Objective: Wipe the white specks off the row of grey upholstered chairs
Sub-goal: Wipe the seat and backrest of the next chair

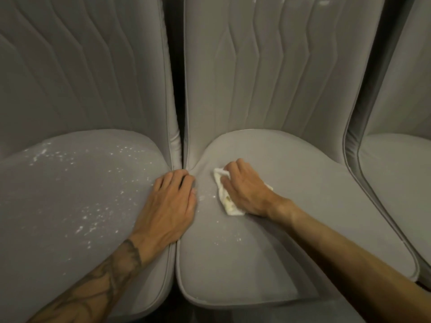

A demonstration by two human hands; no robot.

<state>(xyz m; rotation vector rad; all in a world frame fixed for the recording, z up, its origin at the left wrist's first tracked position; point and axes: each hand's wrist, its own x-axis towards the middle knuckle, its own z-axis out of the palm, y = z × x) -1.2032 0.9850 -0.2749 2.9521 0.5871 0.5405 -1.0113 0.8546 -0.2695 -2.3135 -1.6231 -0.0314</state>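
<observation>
Tattooed left forearm (93, 283) leads to the left hand (173, 203), lying flat with near-straight fingers on the inner edge of the left chair seat (58, 229), holding nothing. Just beside it, the right hand (245, 185) curls its fingers over a crumpled white cloth (227, 202), pressing it on the middle chair seat (314, 217). White specks (93, 215) lie thick on the left seat and sparse on the middle one; a third grey chair (396, 171) stands at the right.

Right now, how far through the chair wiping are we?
Done: most of the middle seat looks clear. In hand: the right hand holds the white cloth on it, near a few specks by its left edge. Remaining: the left seat, thickly specked, where the left hand rests.
</observation>
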